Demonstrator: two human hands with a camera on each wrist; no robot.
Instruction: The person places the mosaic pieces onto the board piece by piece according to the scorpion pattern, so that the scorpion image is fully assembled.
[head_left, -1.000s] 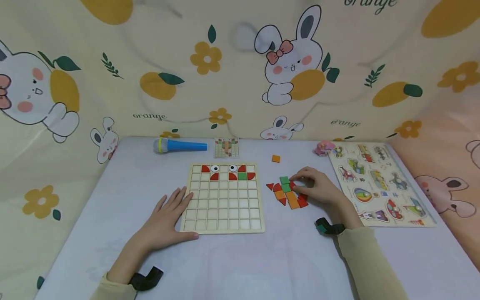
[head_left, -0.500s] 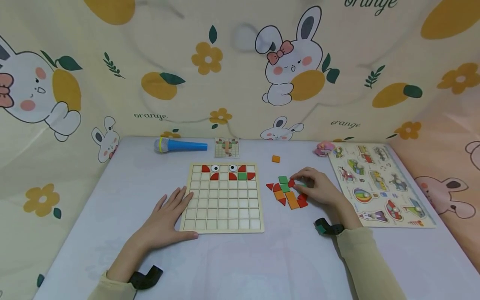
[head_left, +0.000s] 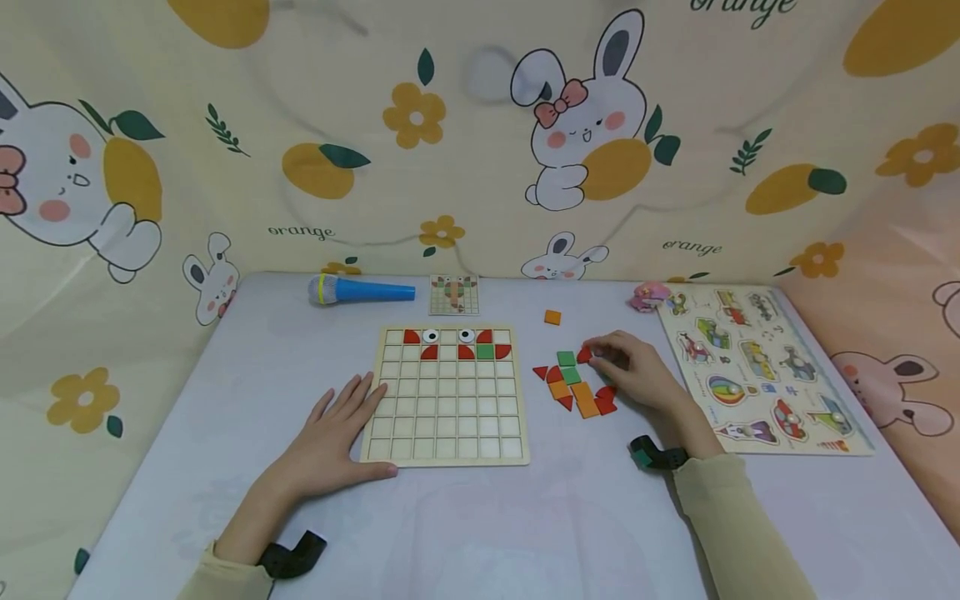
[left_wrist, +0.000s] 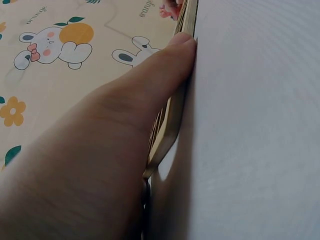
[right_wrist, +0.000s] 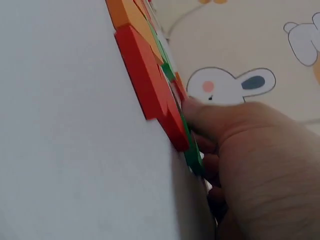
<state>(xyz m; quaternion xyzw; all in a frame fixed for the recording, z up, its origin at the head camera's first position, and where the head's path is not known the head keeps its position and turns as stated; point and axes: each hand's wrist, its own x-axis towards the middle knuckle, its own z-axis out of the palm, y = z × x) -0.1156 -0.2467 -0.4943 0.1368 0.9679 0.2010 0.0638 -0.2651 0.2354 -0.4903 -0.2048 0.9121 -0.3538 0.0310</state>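
Observation:
A pale grid board (head_left: 446,408) lies in the middle of the table, bearing red quarter-circle tiles (head_left: 483,337), two eye tiles (head_left: 466,336) and a green square tile (head_left: 485,352) in its top rows. Spread fingers of my left hand (head_left: 333,437) rest on its left side. In the left wrist view, my thumb (left_wrist: 170,60) lies along the board's edge (left_wrist: 172,117). My right hand (head_left: 633,367) pinches a red tile (head_left: 583,355) between thumb and fingertips at the loose pile; its exact shape is partly covered. Beneath this hand, green and red tiles (right_wrist: 150,75) show in the right wrist view.
Several loose tiles (head_left: 585,400) lie right of the board, and one orange square (head_left: 552,317) sits farther back. Behind the board are a small pattern card (head_left: 453,296) and a blue toy microphone (head_left: 363,290). A picture puzzle board (head_left: 765,375) and a pink object (head_left: 648,296) lie at right.
The red tile at my right fingertips has shifted slightly away from me, apart from the green squares. The right fingers have drawn closer together on it. My left hand stays put.

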